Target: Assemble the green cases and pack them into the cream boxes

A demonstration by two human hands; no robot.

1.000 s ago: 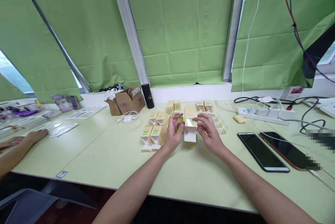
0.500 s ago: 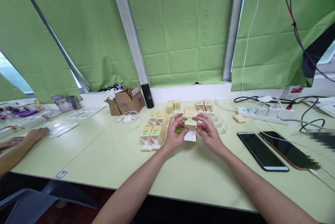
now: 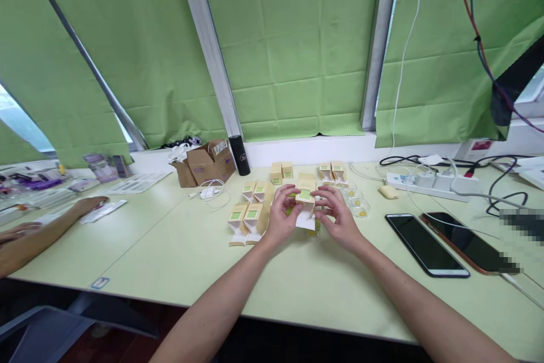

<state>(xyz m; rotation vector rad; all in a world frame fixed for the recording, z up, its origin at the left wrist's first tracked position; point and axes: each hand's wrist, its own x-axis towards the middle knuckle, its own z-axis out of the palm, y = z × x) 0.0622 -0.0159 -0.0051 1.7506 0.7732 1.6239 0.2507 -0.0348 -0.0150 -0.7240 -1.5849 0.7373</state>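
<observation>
Between my two hands is a small kraft-paper box (image 3: 305, 195) with a green square on its end and a white flap hanging toward me. My left hand (image 3: 284, 213) grips its left side with thumb and fingers. The fingertips of my right hand (image 3: 339, 213) close on its right edge. Just left of my hands, several similar boxes (image 3: 251, 216) stand with their flaps folded out. Behind my right hand lies a clear plastic tray (image 3: 358, 205) with yellow bits in its round cups. More clear plastic with yellow shows below the held box, partly covered.
Two phones (image 3: 425, 245) and a power strip (image 3: 429, 186) with tangled cables lie to the right. More small boxes (image 3: 332, 171), an open carton (image 3: 208, 165) and a black bottle (image 3: 239, 156) stand behind. A co-worker's hand (image 3: 91, 204) touches a plastic packet (image 3: 104, 211) at left.
The box has shifted slightly left and tilted in my hands. The co-worker's hand has reached right, onto the plastic packet.
</observation>
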